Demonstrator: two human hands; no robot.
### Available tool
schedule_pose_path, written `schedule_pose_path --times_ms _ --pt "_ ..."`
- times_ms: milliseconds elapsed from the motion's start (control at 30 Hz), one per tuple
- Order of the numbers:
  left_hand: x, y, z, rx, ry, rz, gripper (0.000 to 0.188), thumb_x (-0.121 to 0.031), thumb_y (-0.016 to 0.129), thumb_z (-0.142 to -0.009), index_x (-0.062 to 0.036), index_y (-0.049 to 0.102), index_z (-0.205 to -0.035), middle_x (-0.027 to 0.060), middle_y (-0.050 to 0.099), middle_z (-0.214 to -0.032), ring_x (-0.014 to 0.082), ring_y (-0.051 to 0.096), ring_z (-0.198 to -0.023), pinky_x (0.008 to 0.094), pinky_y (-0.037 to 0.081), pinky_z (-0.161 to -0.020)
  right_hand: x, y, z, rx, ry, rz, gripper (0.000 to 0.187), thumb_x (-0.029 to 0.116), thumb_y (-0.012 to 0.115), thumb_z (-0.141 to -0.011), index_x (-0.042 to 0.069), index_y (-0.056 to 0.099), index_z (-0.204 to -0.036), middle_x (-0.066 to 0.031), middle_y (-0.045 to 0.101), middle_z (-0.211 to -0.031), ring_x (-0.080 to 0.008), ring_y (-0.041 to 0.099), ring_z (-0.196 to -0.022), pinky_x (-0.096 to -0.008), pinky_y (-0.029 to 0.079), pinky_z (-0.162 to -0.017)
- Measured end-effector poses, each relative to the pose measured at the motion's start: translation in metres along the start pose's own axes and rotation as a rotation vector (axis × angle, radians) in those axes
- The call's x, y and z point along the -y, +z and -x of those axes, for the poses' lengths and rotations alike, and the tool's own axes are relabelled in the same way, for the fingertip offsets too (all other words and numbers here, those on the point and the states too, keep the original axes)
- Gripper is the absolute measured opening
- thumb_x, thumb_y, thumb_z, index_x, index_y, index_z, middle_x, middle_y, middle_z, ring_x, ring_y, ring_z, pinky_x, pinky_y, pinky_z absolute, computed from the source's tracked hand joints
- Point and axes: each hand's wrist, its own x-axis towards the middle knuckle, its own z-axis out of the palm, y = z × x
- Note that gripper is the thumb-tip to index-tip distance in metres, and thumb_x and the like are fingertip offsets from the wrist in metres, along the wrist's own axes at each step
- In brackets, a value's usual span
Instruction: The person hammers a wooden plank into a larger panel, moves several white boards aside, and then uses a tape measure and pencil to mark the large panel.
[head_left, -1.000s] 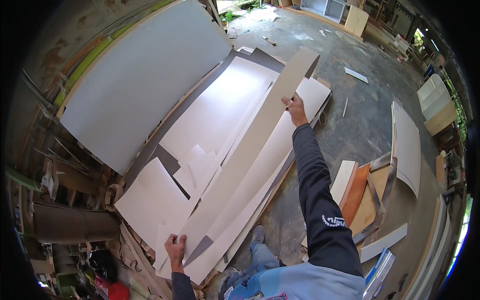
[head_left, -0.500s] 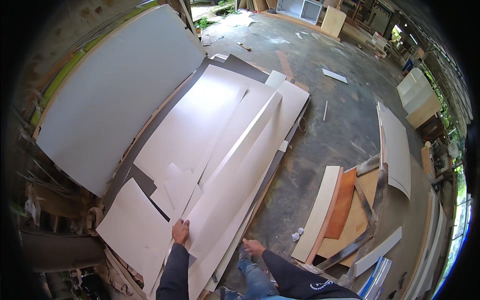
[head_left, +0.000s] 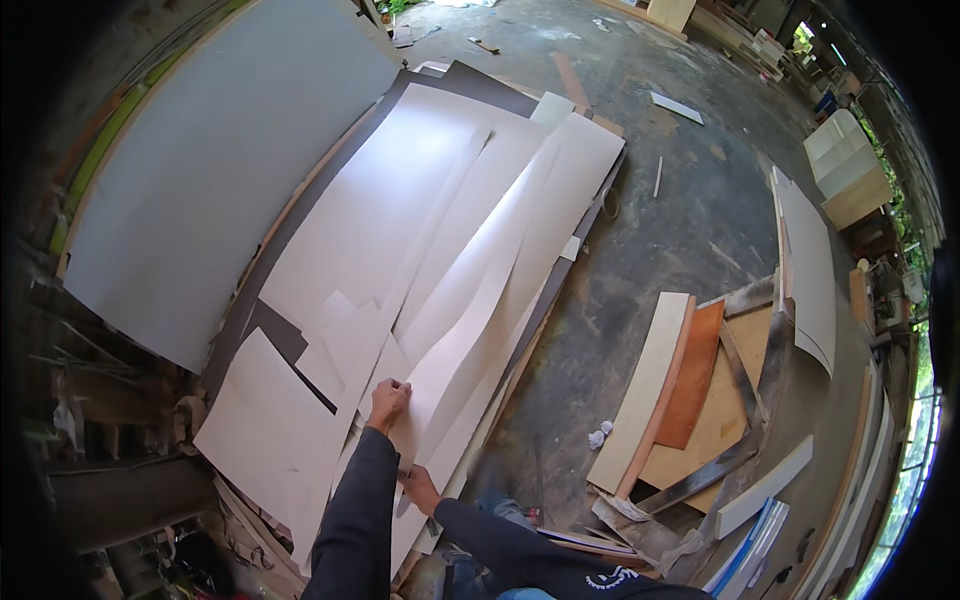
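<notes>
Centrally, just below the middle of the frame, your left hand is curled with its fingers closed on the edge of a long white strip. Your right hand sits just below it, fingers bent at the strip's lower end; you cannot tell from this view whether it grips or only touches. The strip runs from your hands toward the upper middle, bowing in a gentle wave over a pile of large white sheets. Beneath these, a dark sheet shows at the left and along the top, and a separate white sheet lies at lower left. A big grey-white panel leans at upper left. Right of the pile you have the dark floor, with a small white board at upper right. Nearer you, at lower right, a cream board lies beside an orange-brown board.
</notes>
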Motion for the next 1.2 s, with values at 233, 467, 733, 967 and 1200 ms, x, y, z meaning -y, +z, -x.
schedule_pose_path --times_ms 233,467,733,967,1200 --pt "0.055 -0.116 0.072 0.444 -0.150 0.062 0.088 -0.078 0.034 -0.085 0.0010 0.068 -0.101 0.0099 0.068 -0.086 0.0209 0.061 -0.085 0.0358 0.043 -0.079 0.071 -0.019 -0.007 0.000 0.146 -0.710 0.037 0.036 0.060 -0.094 0.001 0.056 -0.107 -0.0086 0.065 -0.098 -0.0221 0.065 -0.090 -0.0388 0.054 -0.080" --pt "0.120 -0.184 0.171 0.452 -0.230 0.306 0.053 -0.050 0.066 -0.084 0.0010 0.065 -0.095 0.0055 0.063 -0.082 0.0166 0.059 -0.077 0.0301 0.046 -0.074 0.074 -0.021 -0.045 -0.037 0.108 -0.725 0.035 0.027 0.058 -0.096 -0.005 0.051 -0.109 -0.0123 0.062 -0.105 -0.0230 0.064 -0.094 -0.0400 0.056 -0.085" --pt "0.176 -0.164 0.202 0.429 0.016 0.143 0.028 -0.024 0.075 -0.080 0.0012 0.065 -0.088 0.0020 0.062 -0.076 0.0120 0.055 -0.068 0.0271 0.045 -0.064 0.020 -0.015 -0.058 -0.051 0.234 -0.534 0.050 0.030 0.054 -0.098 -0.009 0.038 -0.127 -0.0189 0.054 -0.121 -0.0303 0.061 -0.105 -0.0441 0.052 -0.091" --pt "0.308 -0.140 0.173 -0.008 -0.068 -0.314 0.050 -0.026 0.069 -0.078 0.0014 0.057 -0.118 0.0200 0.065 -0.102 0.0306 0.063 -0.096 0.0401 0.049 -0.085 -0.087 -0.124 0.043 -0.180 0.176 0.045 0.050 0.043 0.054 -0.094 0.004 0.052 -0.125 -0.0134 0.064 -0.106 -0.0258 0.065 -0.095 -0.0400 0.050 -0.086" --pt "0.383 -0.100 0.222 -0.094 -0.130 -0.442 0.078 -0.033 0.069 -0.077 -0.0013 0.035 -0.140 0.0260 0.052 -0.125 0.0407 0.052 -0.117 0.0522 0.044 -0.097 -0.232 -0.232 0.284 -0.627 0.308 0.665 0.040 0.036 0.054 -0.091 0.001 0.064 -0.109 -0.0153 0.069 -0.090 -0.0245 0.068 -0.076 -0.0363 0.053 -0.060"
